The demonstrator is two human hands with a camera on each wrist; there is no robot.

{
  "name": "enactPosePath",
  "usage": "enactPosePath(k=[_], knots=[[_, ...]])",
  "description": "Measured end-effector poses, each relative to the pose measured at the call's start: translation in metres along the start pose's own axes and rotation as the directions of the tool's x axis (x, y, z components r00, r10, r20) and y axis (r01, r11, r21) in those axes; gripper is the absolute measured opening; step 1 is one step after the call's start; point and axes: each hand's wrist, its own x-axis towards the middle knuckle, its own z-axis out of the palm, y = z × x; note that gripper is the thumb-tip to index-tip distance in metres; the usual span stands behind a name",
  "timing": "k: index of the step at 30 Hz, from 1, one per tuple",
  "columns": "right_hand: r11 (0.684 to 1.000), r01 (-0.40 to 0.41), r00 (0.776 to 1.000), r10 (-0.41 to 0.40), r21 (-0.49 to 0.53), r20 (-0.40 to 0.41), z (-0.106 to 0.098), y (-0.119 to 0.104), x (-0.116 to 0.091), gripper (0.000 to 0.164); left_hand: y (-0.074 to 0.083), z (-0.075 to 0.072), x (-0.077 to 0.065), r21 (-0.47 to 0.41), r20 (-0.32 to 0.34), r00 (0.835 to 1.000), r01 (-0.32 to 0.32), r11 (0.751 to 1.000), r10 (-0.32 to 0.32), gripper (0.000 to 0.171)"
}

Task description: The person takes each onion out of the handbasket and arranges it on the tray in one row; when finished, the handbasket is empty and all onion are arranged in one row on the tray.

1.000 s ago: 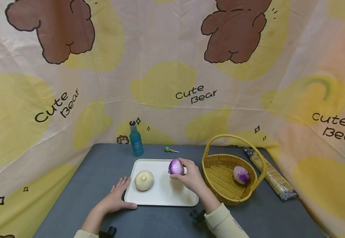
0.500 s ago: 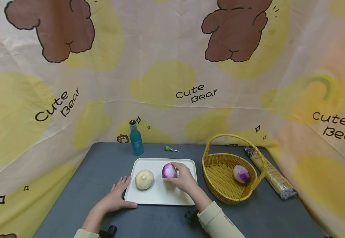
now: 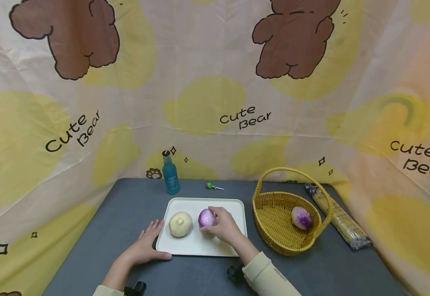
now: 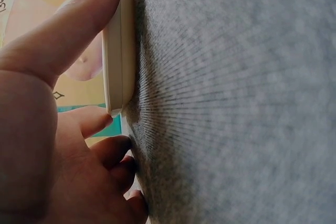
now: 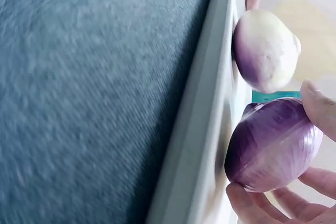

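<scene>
A white tray [image 3: 218, 246] lies on the grey table. My right hand [image 3: 225, 226] holds a purple onion [image 5: 273, 145] between thumb and fingers, over or on the tray's middle; I cannot tell whether it touches the tray. Left of it sits a pale round vegetable [image 3: 180, 224], whose purple side shows in the right wrist view, where it looks like a turnip [image 5: 266, 51]. My left hand [image 3: 146, 244] rests at the tray's left front corner, fingers spread along the left side, thumb against the front edge. In the left wrist view the thumb [image 4: 79, 22] touches the tray rim [image 4: 119, 56].
Right of the tray stands a yellow wicker basket [image 3: 270, 238] with a raised handle, holding a white and purple vegetable [image 3: 301, 218]. A long clear packet [image 3: 348, 226] lies beyond it. At the back are a blue bottle [image 3: 170, 174] and a lollipop [image 3: 214, 186].
My right hand has moved left and slightly down with the purple onion, closer to the pale vegetable. The left hand has stayed at the tray's corner.
</scene>
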Motion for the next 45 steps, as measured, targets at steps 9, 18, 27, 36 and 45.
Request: enactPosePath(k=[9,18,27,36,45], knots=[[1.000,-0.008,0.998,0.007,0.013,0.062,0.007,0.001,0.003,0.076,-0.002,0.001,0.003,0.014,-0.019,1.000,-0.021,1.000,0.021,0.126],[1.000,0.000,0.997,0.000,-0.010,0.074,0.011,0.004,0.002,0.080,-0.001,0.001,0.003,0.001,-0.011,1.000,-0.020,1.000,0.020,0.126],[1.000,-0.009,0.998,0.007,0.024,0.062,0.010,0.001,0.000,0.085,-0.001,0.002,0.002,0.010,-0.007,1.000,-0.001,1.000,0.001,0.126],[0.999,-0.030,0.998,0.029,0.021,0.058,0.005,-0.001,-0.002,0.091,0.000,0.002,0.002,0.005,-0.006,1.000,-0.004,1.000,0.004,0.126],[1.000,0.008,1.000,-0.008,0.021,0.000,-0.015,-0.011,-0.004,0.089,0.000,0.001,0.001,0.007,-0.012,1.000,-0.012,1.000,0.012,0.125]])
